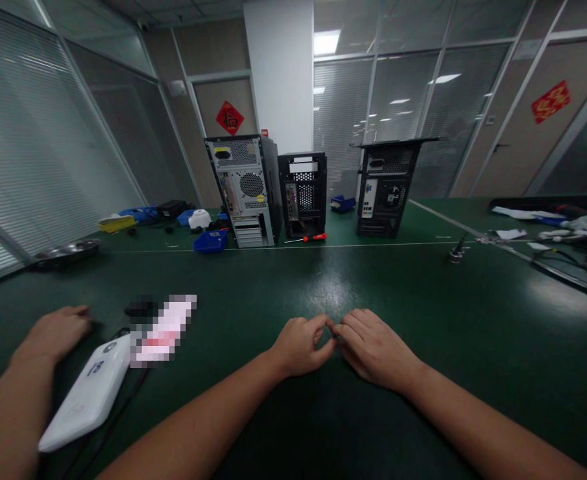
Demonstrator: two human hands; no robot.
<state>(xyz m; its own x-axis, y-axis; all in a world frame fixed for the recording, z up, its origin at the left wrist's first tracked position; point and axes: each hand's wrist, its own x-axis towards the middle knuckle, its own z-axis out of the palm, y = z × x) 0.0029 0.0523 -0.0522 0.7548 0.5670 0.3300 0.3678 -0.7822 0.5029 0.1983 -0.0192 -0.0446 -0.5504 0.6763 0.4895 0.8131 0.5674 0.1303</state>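
Note:
My left hand (300,343) rests on the dark green table (323,293) with its fingers curled in. My right hand (373,347) lies flat beside it, palm down. The fingertips of the two hands touch in front of me. I see nothing held in either hand. A white flat device (90,393) with a dark cable lies to the left. Beyond it sits a blurred pink and white item (166,330). Another person's hand (56,331) rests on the table at the far left, close to the white device.
Three computer cases stand at the far side: a grey one (246,190), a small black one (303,193) and a black one (386,187) with its top panel raised. A red-handled screwdriver (313,237), blue parts (210,241), a metal dish (68,252) and cables (563,257) lie around.

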